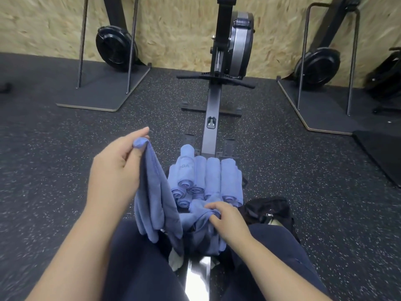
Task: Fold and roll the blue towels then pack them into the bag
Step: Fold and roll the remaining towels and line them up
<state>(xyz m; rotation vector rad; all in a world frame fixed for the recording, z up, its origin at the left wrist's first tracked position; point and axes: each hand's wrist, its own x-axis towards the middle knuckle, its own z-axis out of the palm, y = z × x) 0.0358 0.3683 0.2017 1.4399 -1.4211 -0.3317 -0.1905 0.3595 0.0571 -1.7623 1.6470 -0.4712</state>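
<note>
Your left grip (118,168) is raised, thumb and fingers pinched together on the top edge of a blue towel (155,198); the cloth hangs straight down from that pinch in loose folds, its lower end just above your lap. Your right grip (225,222) sits lower and to the right of the left one, fingers curled into a bunched blue towel (199,213) lying between your knees. Just beyond the right grip, a stack of rolled towels (208,179) lies on the rowing machine rail (211,118), rolled ends facing you, several side by side and some piled. To the right of the right grip, near your right knee, a black bag (269,208) sits on the speckled floor (65,170), touching your leg. Far past both grips, the rower flywheel (238,42) stands against a chipboard wall (178,29).
</note>
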